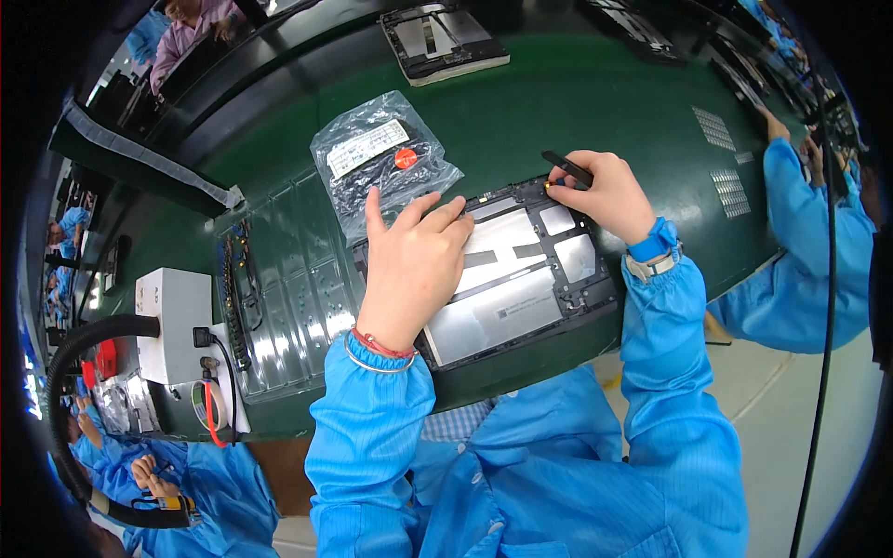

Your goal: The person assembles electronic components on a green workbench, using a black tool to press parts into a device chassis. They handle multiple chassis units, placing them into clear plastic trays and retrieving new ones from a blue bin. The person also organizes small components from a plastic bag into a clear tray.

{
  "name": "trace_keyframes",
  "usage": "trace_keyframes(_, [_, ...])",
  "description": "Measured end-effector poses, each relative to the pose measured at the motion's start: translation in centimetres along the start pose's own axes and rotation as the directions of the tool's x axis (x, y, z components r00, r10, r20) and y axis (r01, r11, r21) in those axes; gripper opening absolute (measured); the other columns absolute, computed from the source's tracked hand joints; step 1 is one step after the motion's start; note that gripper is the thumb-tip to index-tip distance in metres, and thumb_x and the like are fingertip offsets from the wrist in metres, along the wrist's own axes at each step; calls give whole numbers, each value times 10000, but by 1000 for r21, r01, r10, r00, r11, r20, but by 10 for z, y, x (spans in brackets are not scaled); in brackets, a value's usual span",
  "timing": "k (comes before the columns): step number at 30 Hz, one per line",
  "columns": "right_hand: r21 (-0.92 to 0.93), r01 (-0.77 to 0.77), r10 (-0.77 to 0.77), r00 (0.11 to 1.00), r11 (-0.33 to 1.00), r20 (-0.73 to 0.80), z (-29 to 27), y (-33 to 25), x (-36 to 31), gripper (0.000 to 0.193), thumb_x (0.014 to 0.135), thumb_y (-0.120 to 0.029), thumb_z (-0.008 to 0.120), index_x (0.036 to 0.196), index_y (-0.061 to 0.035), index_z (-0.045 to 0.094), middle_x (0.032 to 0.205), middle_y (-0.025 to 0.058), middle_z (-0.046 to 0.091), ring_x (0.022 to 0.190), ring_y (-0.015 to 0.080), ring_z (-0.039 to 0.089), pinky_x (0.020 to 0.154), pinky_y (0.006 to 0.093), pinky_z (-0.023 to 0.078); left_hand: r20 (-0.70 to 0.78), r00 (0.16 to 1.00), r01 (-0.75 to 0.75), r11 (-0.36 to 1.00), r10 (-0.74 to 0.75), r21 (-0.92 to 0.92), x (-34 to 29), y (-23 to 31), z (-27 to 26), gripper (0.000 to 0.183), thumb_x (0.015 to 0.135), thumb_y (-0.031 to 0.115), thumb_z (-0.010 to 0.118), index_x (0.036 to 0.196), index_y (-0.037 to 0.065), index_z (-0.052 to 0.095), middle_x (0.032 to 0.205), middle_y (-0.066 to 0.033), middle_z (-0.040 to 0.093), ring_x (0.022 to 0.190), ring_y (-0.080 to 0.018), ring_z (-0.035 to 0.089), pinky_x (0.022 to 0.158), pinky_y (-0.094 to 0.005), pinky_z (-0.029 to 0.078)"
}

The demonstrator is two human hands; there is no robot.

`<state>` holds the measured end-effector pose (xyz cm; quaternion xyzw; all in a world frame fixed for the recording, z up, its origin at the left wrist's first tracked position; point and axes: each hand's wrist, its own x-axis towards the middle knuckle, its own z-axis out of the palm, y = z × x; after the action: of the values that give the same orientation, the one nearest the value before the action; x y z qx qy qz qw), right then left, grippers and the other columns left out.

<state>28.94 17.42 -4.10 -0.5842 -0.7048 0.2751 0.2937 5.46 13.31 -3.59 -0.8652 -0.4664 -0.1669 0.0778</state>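
An opened tablet [507,302] lies in front of me, its silver battery and dark inner parts facing up. My left hand [414,270] rests over its left side with fingers spread, the fingertips near its far edge. At the tablet's far right corner, my right hand [603,192] is closed around a slim black flat tool [566,167], whose kind I cannot make out. A small gold-coloured bit shows by those fingertips. Just beyond the tablet sits a clear plastic bag [381,158] with dark parts inside, a white label and a round orange sticker.
A clear plastic tray [302,288] with dark strip-like parts [237,293] lies left, near a white box [174,325] with a black hose and a tape roll [206,405]. Another opened tablet [442,42] lies at the back. Sheets of small pieces [728,192] and a co-worker's sleeve [791,270] are right.
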Motion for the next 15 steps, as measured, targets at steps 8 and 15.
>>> trace_keyframes(8, [-93, 28, -29, 999, 995, -13, 0, -7, -4, 234, 687, -172, 643, 860, -14, 647, 703, 137, 626, 652, 268, 612, 615, 328, 474, 4, 971, -238, 959, 240, 154, 12, 16, -10, 124, 726, 80, 544, 793, 56, 646, 1026, 30, 571, 1075, -158, 480, 985, -552, 233])
trace_keyframes(15, [-41, 38, -38, 999, 998, -11, -4, -5, -5, 225, 677, -149, 642, 854, -10, 638, 699, 126, 618, 653, 252, 600, 618, 317, 467, 153, 900, -431, 881, 407, 193, 21, 21, -12, 138, 699, 61, 536, 768, 35, 653, 1039, -8, 557, 1098, -163, 466, 1021, -500, 234])
